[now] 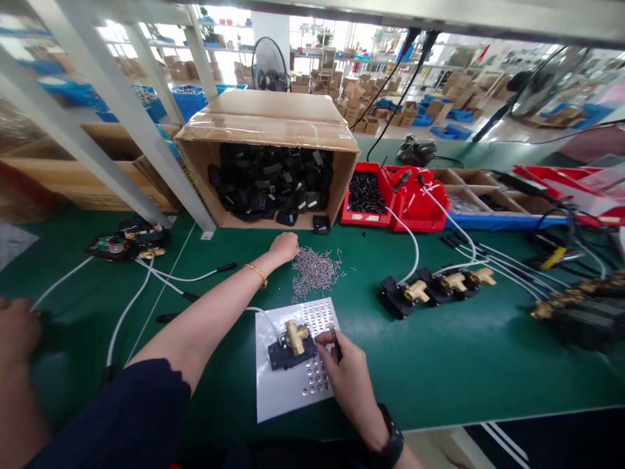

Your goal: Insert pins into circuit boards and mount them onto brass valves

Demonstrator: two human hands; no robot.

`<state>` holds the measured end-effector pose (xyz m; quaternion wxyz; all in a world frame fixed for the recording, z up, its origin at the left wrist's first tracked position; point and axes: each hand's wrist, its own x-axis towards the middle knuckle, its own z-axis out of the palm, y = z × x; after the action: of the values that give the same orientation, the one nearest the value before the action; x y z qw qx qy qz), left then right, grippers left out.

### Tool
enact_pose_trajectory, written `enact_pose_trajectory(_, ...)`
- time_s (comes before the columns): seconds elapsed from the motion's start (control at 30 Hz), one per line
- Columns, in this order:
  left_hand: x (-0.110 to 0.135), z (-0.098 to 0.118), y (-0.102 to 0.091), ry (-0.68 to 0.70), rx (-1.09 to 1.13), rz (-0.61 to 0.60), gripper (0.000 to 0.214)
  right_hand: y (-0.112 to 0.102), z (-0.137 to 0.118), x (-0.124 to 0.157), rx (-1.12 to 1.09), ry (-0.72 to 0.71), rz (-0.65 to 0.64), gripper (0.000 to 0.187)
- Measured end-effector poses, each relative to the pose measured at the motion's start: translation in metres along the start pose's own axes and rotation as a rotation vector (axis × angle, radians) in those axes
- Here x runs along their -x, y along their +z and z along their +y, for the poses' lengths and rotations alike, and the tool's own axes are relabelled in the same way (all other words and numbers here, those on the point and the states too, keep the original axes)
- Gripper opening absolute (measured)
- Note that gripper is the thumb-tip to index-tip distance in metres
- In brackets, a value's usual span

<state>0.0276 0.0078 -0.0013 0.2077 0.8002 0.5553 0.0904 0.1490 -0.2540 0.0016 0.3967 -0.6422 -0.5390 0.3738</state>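
My left hand (286, 248) reaches to the left edge of a pile of small metal screws (316, 270). Its fingers are curled closed, and whatever they may pinch is hidden. Below it, a black module with a brass valve fitting (295, 339) and a white cable lies on a white sheet (273, 397) that carries rows of small shiny round pieces (317, 376). My right hand (347, 368) is closed around a short dark stick-like tool (336, 343), its fingertips close by the module's right side.
An open cardboard box (268, 124) of black housings stands behind the screws. Red bins (366, 218) are right of it. More brass-fitted modules (417, 293) lie at right, others (141, 238) at left with cables. Another person's hand (17, 332) is at the left edge.
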Motion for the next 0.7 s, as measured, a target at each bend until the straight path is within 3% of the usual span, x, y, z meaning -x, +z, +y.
enact_pose_trajectory(0.1,0.014,0.005,-0.016,0.033,0.09,0.165,0.007,-0.01,-0.004,-0.002,-0.007,0.0,-0.043,0.013)
enact_pose_trajectory(0.17,0.037,0.008,-0.035,0.036,0.152,0.311,0.01,-0.015,-0.004,-0.016,-0.002,0.016,-0.037,0.011)
enact_pose_trajectory(0.27,0.102,0.012,-0.058,0.056,0.331,0.512,0.02,-0.014,-0.003,-0.046,-0.084,-0.013,-0.141,0.009)
enact_pose_trajectory(0.33,0.161,0.015,-0.058,0.09,0.665,0.625,0.031,-0.009,-0.001,-0.062,-0.159,-0.037,-0.297,0.007)
enact_pose_trajectory(0.4,0.219,0.017,-0.041,-0.011,0.723,0.646,0.018,-0.005,0.001,-0.069,-0.17,-0.049,-0.414,0.005)
enact_pose_trajectory(0.5,0.284,0.016,0.002,-0.061,0.648,0.624,0.006,-0.002,0.003,-0.064,-0.067,-0.07,-0.402,0.007)
enact_pose_trajectory(0.6,0.307,0.012,0.039,0.0,0.522,0.584,0.005,-0.002,0.006,-0.048,0.051,-0.107,-0.31,0.012)
enact_pose_trajectory(0.7,0.305,0.011,0.055,0.007,0.428,0.592,0.005,-0.001,0.013,-0.029,0.117,-0.197,-0.254,0.014)
